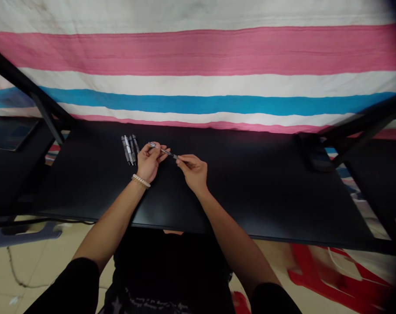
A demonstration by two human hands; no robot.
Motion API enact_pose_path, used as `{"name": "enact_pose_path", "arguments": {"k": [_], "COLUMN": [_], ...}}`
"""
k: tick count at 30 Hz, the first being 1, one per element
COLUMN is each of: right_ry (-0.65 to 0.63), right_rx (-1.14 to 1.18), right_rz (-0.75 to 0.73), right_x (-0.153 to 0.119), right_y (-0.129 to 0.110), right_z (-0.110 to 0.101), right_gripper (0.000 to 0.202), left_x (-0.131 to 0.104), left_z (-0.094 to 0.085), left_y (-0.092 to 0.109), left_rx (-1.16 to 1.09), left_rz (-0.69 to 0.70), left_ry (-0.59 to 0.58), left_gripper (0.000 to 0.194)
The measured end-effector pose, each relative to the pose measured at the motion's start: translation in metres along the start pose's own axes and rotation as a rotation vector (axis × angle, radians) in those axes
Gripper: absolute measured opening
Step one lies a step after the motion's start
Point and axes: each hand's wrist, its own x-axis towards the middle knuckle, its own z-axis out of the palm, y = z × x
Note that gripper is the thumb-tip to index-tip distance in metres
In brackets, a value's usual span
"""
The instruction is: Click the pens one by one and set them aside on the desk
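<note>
My left hand, with a pale beaded or coiled bracelet at the wrist, is closed on one end of a pen. The fingertips of my right hand pinch the pen's other end, which looks dark. Between the hands the pen runs at a slant, down to the right, a little above the black table. Its middle looks thin; whether it is in one piece or pulled apart I cannot tell. Just left of my left hand, several pens lie side by side, one white and the others dark or grey.
The black table stretches to both sides. A dark phone-like slab lies at its right end. Behind hangs a striped cloth; black metal braces flank the table. A red plastic stool stands below right.
</note>
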Motion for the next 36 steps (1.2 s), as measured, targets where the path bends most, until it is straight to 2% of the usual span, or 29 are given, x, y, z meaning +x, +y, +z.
{"name": "enact_pose_path", "arguments": {"k": [3,5,11,16,19,23,36], "right_ry": [0.055,0.05,0.048,-0.036,-0.06,-0.159,-0.206], "right_rx": [-0.096,-0.108,-0.156,0.001,0.04,-0.007,-0.16], "right_rz": [-0.15,-0.149,-0.071,0.184,0.118,0.151,0.088], "right_x": [-0.003,-0.004,-0.006,-0.004,-0.003,-0.003,-0.007], "right_y": [-0.004,-0.007,-0.009,-0.007,-0.006,-0.007,-0.008], "right_z": [-0.001,-0.001,0.002,0.004,0.003,0.0,-0.006], "right_gripper": [0.006,0.006,0.011,0.041,0.05,0.039,0.045], "left_x": [0.007,0.009,-0.003,-0.005,-0.002,0.0,-0.003], "left_z": [-0.007,-0.01,0.002,0.005,0.002,0.0,0.003], "left_y": [0.003,0.005,-0.001,-0.002,-0.002,0.0,0.001], "left_rx": [-0.03,-0.038,0.037,0.044,0.027,0.015,0.022], "left_rz": [0.058,0.072,-0.011,-0.027,0.005,0.007,0.001], "left_ry": [0.13,0.166,-0.004,-0.02,0.027,0.048,0.028], "left_gripper": [0.033,0.031,0.033,0.034,0.033,0.034,0.033]}}
